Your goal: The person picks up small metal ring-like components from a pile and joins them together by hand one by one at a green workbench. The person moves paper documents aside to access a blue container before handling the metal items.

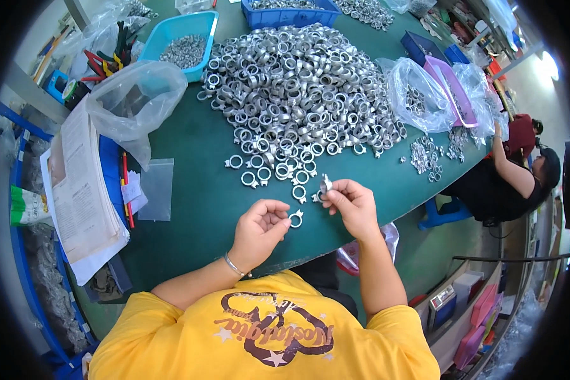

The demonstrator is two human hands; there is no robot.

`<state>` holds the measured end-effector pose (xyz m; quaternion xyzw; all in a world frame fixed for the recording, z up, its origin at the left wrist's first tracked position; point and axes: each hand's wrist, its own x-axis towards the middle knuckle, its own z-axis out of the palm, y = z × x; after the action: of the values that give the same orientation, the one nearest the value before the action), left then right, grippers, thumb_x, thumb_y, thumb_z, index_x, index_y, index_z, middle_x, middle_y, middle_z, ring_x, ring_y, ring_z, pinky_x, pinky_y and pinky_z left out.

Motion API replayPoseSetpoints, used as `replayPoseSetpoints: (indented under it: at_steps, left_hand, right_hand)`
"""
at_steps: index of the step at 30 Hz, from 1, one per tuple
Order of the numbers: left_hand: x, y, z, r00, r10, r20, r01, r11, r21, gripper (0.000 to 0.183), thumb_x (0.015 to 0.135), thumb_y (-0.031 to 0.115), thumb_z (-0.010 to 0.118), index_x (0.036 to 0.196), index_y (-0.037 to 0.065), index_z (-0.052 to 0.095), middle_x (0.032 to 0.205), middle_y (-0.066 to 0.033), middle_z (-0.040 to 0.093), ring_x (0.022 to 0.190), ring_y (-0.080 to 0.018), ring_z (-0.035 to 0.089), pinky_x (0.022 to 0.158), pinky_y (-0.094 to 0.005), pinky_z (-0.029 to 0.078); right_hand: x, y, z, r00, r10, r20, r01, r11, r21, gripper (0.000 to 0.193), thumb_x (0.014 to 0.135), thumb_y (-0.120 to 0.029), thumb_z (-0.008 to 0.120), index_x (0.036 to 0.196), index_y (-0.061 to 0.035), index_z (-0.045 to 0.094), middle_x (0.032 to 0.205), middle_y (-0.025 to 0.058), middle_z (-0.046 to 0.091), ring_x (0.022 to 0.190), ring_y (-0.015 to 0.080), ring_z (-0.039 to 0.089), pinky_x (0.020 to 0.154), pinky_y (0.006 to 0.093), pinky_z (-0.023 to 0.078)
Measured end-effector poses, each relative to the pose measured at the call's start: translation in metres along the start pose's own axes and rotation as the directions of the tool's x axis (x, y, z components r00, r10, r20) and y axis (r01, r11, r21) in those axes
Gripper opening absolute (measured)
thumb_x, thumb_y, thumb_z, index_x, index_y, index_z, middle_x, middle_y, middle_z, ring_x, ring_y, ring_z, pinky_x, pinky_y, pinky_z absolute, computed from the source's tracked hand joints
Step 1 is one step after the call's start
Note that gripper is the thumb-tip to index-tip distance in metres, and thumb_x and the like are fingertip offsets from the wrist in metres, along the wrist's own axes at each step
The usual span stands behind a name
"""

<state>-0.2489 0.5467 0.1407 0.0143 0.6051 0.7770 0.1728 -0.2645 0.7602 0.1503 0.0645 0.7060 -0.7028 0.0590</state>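
Observation:
A large heap of silver metal rings (291, 88), each with a small lug on its side, covers the middle of the green table (190, 215). My right hand (353, 206) pinches one metal ring (325, 184) between thumb and fingers, tilted nearly edge-on. Just below it, close to the fingertips, is another ring (316, 197). My left hand (259, 233) is closed, its thumb and fingertips at the edge of a ring (296, 219) whose lug points up. Several loose rings (264, 173) lie flat between my hands and the heap.
A turquoise tray (211, 38) of small parts and a blue crate (253, 18) stand behind the heap. Papers (85, 190) and a plastic bag (152, 101) lie left. At right are a bag of rings (418, 95), a pink tray (457, 95) and a seated person (513, 183).

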Motion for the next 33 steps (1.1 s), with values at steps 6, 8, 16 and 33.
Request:
replayPoseSetpoints:
  at_steps: [6,8,16,33]
  left_hand:
    - [-0.003,0.0,-0.006,0.985,0.147,0.092,-0.144,0.989,-0.035,0.037,0.086,-0.002,0.058,0.122,-0.002,0.05,0.102,-0.0089,0.059,0.09,-0.0118,0.058,0.076,-0.0229,0.051]
    - [-0.006,-0.005,-0.006,0.982,0.143,0.125,-0.135,0.988,-0.07,0.035,0.086,-0.002,0.056,0.121,-0.002,0.05,0.105,-0.0099,0.059,0.092,-0.0131,0.059,0.078,-0.0238,0.051]
    - [-0.005,0.0,-0.015,0.958,0.256,0.128,-0.262,0.964,0.039,0.024,0.085,-0.001,0.058,0.109,-0.003,0.06,0.104,-0.01,0.06,0.091,-0.0147,0.061,0.079,-0.0245,0.052]
    - [-0.007,0.003,-0.011,0.966,0.246,0.086,-0.255,0.959,0.126,0.015,0.081,-0.004,0.062,0.096,-0.003,0.063,0.094,-0.0071,0.058,0.079,-0.0099,0.06,0.068,-0.0194,0.051]
  right_hand:
    - [-0.03,-0.014,0.031,0.983,-0.174,0.067,0.181,0.975,-0.131,0.007,0.08,-0.003,0.066,0.086,-0.0006,0.062,0.077,0.0046,0.063,0.067,0.0111,0.058,0.056,0.0232,0.045]
    - [-0.034,-0.019,0.043,0.906,-0.382,0.183,0.424,0.831,-0.361,0.01,0.074,-0.001,0.07,0.08,-0.0015,0.062,0.074,0.008,0.061,0.064,0.018,0.059,0.058,0.0287,0.046]
    - [-0.039,-0.02,0.066,0.859,-0.48,0.178,0.509,0.763,-0.399,0.02,0.07,0.0,0.072,0.087,-0.0023,0.061,0.075,0.0074,0.06,0.064,0.0171,0.058,0.055,0.0254,0.046]
    - [-0.038,-0.011,0.054,0.971,0.22,0.099,-0.238,0.935,0.264,0.019,0.091,-0.007,0.049,0.102,0.0054,0.058,0.078,0.01,0.065,0.057,0.0114,0.059,0.049,0.0205,0.047]
